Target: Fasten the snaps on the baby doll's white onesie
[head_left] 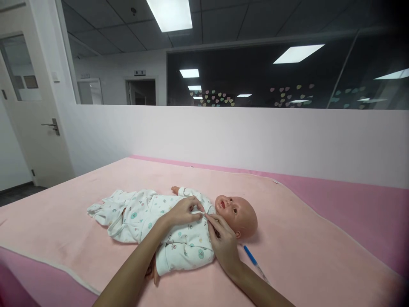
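Smooth, round-headed tan doll lies on its back, in a white printed cloth suit, atop a soft peach blanket. Left hand and right hand, fingertips nearly together, pinch suit fabric at the chest.

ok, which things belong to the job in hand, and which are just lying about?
In use:
left hand and right hand, both at the chest
printed outfit
baby doll wearing it

Lying about:
blue-ended pen-like item, untouched
peach blanket, spread underneath the doll
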The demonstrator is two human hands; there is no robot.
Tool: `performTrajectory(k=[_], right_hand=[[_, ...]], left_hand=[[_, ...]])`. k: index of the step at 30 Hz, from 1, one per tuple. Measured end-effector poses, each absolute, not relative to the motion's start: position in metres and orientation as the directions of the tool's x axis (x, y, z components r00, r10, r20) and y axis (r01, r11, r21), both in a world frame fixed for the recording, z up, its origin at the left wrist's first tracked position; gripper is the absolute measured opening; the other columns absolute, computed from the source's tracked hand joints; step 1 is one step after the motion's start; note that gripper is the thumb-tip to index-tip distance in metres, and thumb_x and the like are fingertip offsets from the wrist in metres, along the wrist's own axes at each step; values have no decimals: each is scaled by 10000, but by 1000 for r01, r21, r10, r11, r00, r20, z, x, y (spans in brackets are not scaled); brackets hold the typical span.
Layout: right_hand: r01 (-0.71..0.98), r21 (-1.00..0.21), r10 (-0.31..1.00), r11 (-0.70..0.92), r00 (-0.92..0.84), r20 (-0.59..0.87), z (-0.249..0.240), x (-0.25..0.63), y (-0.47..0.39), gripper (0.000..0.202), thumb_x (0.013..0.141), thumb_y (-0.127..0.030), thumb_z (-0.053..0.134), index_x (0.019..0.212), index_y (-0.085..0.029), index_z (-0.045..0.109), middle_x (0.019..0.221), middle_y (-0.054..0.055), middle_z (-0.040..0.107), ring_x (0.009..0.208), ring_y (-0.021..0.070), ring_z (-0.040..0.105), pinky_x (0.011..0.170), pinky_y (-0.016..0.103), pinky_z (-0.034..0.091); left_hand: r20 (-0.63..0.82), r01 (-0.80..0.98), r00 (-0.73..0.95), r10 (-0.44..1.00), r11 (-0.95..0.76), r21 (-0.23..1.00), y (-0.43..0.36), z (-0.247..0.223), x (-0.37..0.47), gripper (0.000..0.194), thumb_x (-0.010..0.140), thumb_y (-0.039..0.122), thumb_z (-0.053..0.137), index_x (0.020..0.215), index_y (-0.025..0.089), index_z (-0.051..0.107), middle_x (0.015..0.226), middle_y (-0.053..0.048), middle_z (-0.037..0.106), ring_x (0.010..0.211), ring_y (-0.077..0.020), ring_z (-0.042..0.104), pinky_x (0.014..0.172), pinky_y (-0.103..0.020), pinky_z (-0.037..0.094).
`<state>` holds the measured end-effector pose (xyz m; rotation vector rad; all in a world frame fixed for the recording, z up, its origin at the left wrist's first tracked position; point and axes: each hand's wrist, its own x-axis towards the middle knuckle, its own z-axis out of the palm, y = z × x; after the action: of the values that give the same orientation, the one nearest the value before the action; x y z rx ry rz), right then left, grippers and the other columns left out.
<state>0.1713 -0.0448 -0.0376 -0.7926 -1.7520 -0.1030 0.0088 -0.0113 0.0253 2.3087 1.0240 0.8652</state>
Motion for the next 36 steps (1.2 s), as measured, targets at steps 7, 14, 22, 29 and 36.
performTrajectory(k=[7, 14, 22, 29, 36], right_hand=[[538, -361, 481, 762, -98, 871, -36, 171, -47, 246, 830, -147, 413, 966, -193, 612, 888, 54, 619, 846, 143, 580, 727, 248, 490], [457, -574, 625, 679, 50, 779, -37, 172, -46, 111, 798, -188, 444, 741, -170, 537, 814, 39, 618, 630, 112, 560, 552, 207, 457], [466, -576, 626, 672, 57, 778, -39, 173, -45, 108, 816, -201, 447, 780, -174, 545, 788, 31, 610, 647, 114, 553, 575, 205, 449], [577, -523, 614, 627, 48, 788, -40, 173, -43, 134, 824, -234, 444, 779, -176, 557, 640, -2, 580, 500, 94, 495, 523, 204, 428], [578, -405, 534, 709, -64, 843, -35, 174, -42, 181, 830, -170, 417, 829, -184, 597, 798, 27, 625, 744, 129, 585, 672, 220, 471]], left_hand=[[346, 489, 528, 776, -610, 623, -12, 26, 9, 189, 704, 252, 549, 856, 184, 636, 799, 1, 485, 629, -97, 400, 575, -213, 322], [338, 475, 528, 779, -601, 643, -11, 26, 8, 198, 692, 266, 570, 856, 179, 637, 824, -4, 503, 611, -91, 380, 569, -210, 317], [361, 444, 536, 763, -619, 648, -10, 26, 8, 188, 692, 281, 588, 844, 183, 640, 803, 6, 495, 608, -86, 366, 571, -207, 308], [349, 443, 547, 761, -617, 650, -11, 26, 7, 234, 742, 348, 537, 840, 168, 650, 817, -18, 516, 595, -89, 356, 560, -208, 306], [360, 406, 550, 754, -617, 674, -5, 21, 6, 249, 790, 347, 498, 894, 190, 661, 826, -9, 547, 574, -84, 363, 560, -210, 307]])
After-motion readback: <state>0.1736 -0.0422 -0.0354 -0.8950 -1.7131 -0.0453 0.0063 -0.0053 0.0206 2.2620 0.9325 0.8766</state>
